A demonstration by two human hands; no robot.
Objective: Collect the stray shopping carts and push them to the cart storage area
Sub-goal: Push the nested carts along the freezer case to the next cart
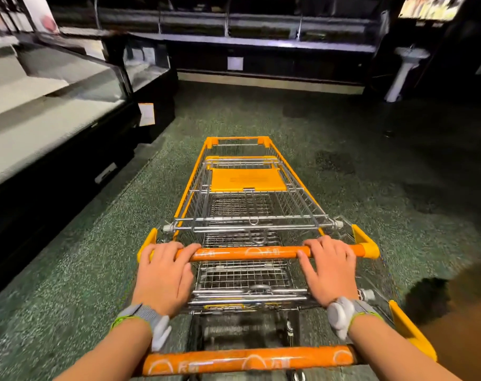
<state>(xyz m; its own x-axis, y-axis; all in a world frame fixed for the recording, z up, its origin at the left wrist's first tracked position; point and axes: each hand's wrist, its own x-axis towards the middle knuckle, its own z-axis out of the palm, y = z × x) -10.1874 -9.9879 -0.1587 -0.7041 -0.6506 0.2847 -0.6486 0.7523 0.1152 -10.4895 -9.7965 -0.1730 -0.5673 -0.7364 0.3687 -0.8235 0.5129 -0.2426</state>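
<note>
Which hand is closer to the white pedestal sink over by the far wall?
Right. The right hand grips the orange handle on the pedestal sink's side; the left hand grips the handle's opposite end, farther away.

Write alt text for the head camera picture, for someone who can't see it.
Both hands, left hand and right hand, grip the orange handle of nested shopping carts on a speckled green floor. A second orange handle lies nearer the camera, a display case stands left, and dark shelving ahead.

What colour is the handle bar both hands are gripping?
Orange with faint white logo markings; the handle bar shows best in the head view, the only one.
</note>
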